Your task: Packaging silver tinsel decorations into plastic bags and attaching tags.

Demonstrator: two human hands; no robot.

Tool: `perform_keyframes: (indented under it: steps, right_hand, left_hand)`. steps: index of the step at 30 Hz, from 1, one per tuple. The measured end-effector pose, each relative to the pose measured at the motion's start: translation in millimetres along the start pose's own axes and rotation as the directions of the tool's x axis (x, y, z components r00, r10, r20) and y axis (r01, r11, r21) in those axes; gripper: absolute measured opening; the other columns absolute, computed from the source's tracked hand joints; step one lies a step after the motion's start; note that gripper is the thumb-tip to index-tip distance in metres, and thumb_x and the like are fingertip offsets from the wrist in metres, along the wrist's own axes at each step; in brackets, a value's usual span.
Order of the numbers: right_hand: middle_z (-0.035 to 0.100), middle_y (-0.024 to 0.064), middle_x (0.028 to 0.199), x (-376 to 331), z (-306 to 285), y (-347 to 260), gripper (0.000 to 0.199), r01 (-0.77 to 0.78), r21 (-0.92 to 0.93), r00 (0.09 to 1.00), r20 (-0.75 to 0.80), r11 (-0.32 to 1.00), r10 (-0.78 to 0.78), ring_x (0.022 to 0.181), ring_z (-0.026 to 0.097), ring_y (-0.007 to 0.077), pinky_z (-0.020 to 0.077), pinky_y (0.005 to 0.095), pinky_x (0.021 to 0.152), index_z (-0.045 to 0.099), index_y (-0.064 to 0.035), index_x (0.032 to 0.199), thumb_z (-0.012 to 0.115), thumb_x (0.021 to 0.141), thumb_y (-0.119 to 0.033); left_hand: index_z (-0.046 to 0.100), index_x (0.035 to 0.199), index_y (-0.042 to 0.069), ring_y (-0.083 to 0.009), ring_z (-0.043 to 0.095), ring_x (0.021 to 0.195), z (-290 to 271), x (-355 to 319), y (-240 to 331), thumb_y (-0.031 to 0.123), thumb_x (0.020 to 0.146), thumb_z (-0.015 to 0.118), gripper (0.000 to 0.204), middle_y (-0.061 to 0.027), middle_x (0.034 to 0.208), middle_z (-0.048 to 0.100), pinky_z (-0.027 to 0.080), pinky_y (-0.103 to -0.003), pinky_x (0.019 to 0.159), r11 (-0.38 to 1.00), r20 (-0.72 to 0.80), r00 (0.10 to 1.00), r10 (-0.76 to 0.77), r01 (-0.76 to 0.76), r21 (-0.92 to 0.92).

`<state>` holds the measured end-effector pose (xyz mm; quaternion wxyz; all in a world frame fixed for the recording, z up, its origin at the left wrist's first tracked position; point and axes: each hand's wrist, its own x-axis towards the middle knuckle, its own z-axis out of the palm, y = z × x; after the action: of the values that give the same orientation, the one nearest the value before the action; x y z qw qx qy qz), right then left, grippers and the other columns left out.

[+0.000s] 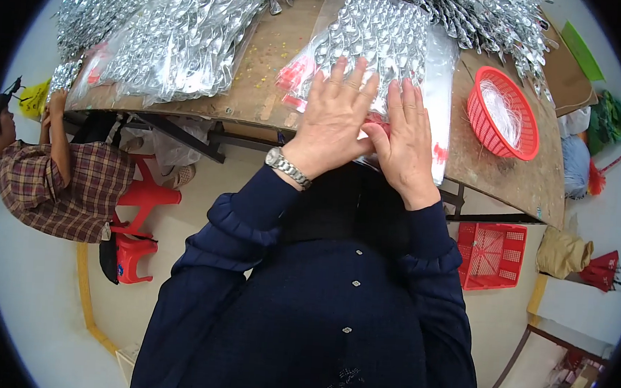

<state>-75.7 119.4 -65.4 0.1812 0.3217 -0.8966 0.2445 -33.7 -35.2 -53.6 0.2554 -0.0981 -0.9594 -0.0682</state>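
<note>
My left hand lies flat, fingers stretched out, on the lower part of a transparent plastic bag holding silver twisted foil strips. Beside it, my right hand also rests flat with its fingers extended, and the two thumbs meet near the bag's lower end. Red printing shows on the bag by the left fingers. Under its right side, more flat transparent bags stick out. Both palms hide part of the bag's lower end.
More bagged silver strips cover the wooden table to the left. Loose silver strips are heaped at the back right, beyond a red basket of white strings. A red crate stands below. At far left sits another person.
</note>
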Motion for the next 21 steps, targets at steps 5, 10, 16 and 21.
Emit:
perform_keyframes:
  steps: [5,10,16,21]
  right_hand:
    - [0.028,0.0179,0.154,-5.5,-1.8,-1.9,0.082,-0.025,-0.05,1.0,0.017,0.998,0.026,0.143,0.024,0.0333,0.0204,0.0507,0.114,0.032,-0.0032,0.147,0.058,0.087,-0.052]
    - [0.028,0.0241,0.152,-7.8,-3.5,-1.7,0.078,-0.005,-0.115,1.0,-0.011,0.993,0.004,0.139,0.031,0.0375,0.025,0.0514,0.111,0.03,0.0019,0.146,0.059,0.09,-0.043]
    - [0.029,0.0249,0.151,-9.8,-7.8,0.1,0.075,-0.009,-0.115,1.0,0.015,0.993,0.011,0.138,0.033,0.0383,0.0247,0.0526,0.111,0.031,0.0027,0.145,0.058,0.091,-0.041]
    - [0.03,0.026,0.15,-10.7,-20.8,-0.6,0.078,-0.015,-0.118,0.993,0.114,0.993,0.028,0.138,0.031,0.0381,0.0246,0.0531,0.111,0.031,0.003,0.144,0.063,0.087,-0.039]
  left_hand:
    - [0.035,0.145,0.003,-0.0435,0.028,0.139,5.2,-12.9,-23.7,0.059,0.075,0.067,0.095,-0.0269,0.15,0.029,0.025,-0.051,0.112,0.996,-0.067,0.996,-0.054,0.049,-0.073]
    - [0.029,0.147,0.004,-0.0447,0.03,0.137,6.0,-19.4,-29.9,0.059,0.077,0.067,0.098,-0.0302,0.15,0.026,0.025,-0.051,0.112,0.986,-0.052,0.993,-0.109,0.102,-0.135]
    - [0.022,0.15,0.005,-0.0471,0.027,0.137,2.9,-24.0,-41.9,0.065,0.076,0.066,0.105,-0.0331,0.149,0.023,0.022,-0.052,0.113,0.98,0.011,0.991,-0.132,0.132,-0.152]
    - [0.02,0.15,0.002,-0.045,0.022,0.141,1.9,-25.2,-47.8,0.064,0.077,0.064,0.105,-0.0343,0.149,0.023,0.017,-0.052,0.115,0.958,0.061,0.976,-0.207,0.215,-0.191]
